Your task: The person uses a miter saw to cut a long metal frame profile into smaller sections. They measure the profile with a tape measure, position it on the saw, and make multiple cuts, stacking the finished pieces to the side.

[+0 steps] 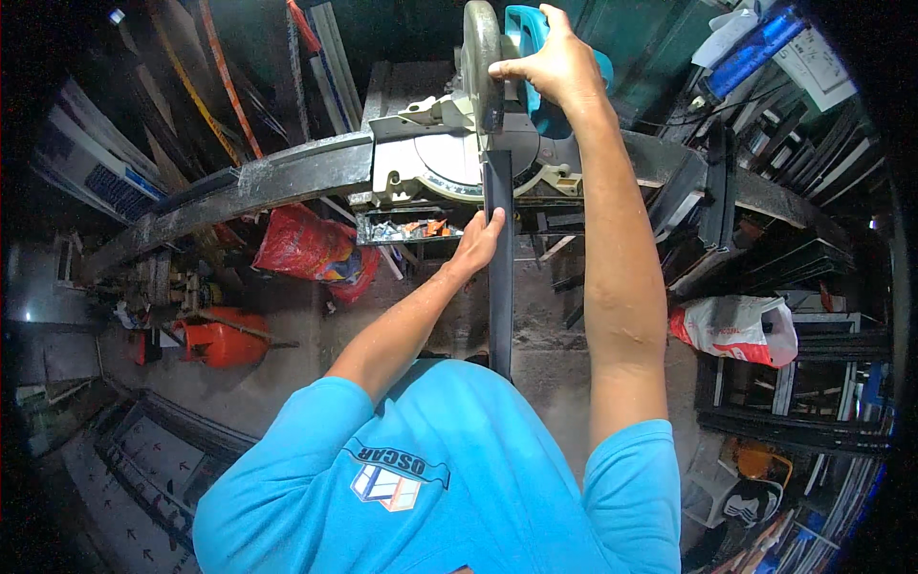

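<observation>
A miter saw stands at the bench in front of me, with a grey round blade guard (481, 67) and a teal handle (521, 21). My right hand (564, 69) is closed on that handle, its thumb stretched left to the guard; some of its fingers are hidden. A long black metal profile (501, 287) runs from the saw's pale base (435, 158) toward my body. Just short of the base, my left hand (480, 243) grips the profile, thumb along its top and left side. The profile's near end is hidden by my shirt.
A long grey rail (258, 187) extends left of the saw. Below it are a tray of small scraps (413, 231), a red bag (306, 251) and an orange gas cylinder (225, 337). Dark profiles (712, 196) and a white-red plastic bag (734, 328) lie to the right.
</observation>
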A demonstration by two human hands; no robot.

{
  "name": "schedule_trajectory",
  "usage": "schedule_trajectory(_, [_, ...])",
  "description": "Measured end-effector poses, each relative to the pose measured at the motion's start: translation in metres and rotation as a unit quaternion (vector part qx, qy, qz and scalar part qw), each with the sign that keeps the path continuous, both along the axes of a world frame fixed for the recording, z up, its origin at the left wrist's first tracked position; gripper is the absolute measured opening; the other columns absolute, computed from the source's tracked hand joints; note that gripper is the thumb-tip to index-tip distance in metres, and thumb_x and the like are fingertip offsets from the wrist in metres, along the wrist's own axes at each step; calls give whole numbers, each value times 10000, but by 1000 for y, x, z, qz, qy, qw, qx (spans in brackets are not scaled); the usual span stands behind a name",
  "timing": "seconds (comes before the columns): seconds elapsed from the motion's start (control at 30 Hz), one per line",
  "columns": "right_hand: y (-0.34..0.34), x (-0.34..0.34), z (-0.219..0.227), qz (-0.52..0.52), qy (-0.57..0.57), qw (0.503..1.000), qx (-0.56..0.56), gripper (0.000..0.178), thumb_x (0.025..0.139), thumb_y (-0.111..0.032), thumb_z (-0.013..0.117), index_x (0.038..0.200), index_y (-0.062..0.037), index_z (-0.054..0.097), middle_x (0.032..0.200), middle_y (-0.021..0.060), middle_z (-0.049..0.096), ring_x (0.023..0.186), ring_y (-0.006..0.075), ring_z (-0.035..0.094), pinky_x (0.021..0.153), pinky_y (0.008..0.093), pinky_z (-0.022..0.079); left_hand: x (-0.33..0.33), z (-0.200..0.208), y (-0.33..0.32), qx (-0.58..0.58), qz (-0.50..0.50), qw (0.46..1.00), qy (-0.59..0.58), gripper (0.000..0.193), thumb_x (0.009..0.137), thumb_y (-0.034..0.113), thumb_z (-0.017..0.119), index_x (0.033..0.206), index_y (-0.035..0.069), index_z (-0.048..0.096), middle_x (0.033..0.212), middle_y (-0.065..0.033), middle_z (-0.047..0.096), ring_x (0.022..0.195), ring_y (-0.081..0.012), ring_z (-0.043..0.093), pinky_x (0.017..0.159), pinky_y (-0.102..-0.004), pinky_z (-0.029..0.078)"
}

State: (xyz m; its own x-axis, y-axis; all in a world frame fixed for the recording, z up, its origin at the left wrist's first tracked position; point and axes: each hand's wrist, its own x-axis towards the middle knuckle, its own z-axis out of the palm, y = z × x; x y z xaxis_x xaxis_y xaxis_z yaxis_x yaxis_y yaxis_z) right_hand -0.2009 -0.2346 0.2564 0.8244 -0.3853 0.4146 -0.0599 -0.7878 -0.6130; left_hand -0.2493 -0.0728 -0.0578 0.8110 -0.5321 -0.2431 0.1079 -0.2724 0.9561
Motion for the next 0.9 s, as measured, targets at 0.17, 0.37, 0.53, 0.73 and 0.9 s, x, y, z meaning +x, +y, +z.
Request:
schedule_trajectory(0.17, [0,-2,2,8,7,1000,10,1108,592,-278,979,1507,-68,391,1267,296,667,1195,440,643,991,453,529,2,-6,0,-11,-6,1000,9,636,1067,570,416,1104,-48,565,1033,-196,631,1023,-311,603,925,-458,450])
schedule_trajectory(0.37, [0,-1,-3,13,-3,1000,2,1134,577,-290,986,1505,-37,385,1270,296,667,1186,423,657,979,439,538,0,-7,0,-10,-1,1000,-26,646,1062,579,415,1103,-48,567,1015,-205,634,1002,-332,612,912,-468,458])
schedule_trajectory(0.53, [-6,6,-17,-37,21,996,-75,1156,562,-503,965,1519,-118,442,1212,272,708,1114,384,710,964,458,556,-1,0,0,-6,-7,1000,-25,655,1059,587,415,1121,-46,571,993,-205,645,978,-337,625,897,-471,468])
schedule_trajectory(0.73, [-7,5,-21,-19,14,998,-59,1181,553,-493,970,1526,-101,429,1210,283,707,1124,390,706,977,443,553,-1,0,1,4,3,999,-31,657,1055,589,427,1110,-48,576,978,-200,650,961,-330,631,880,-471,474])
schedule_trajectory(0.9, [-5,4,-20,-17,6,998,-57,1175,557,-474,974,1525,-94,428,1222,284,702,1132,392,702,983,439,548,1,-8,0,-24,0,1000,3,639,1056,580,439,1091,-43,578,970,-185,649,950,-301,628,872,-464,476])
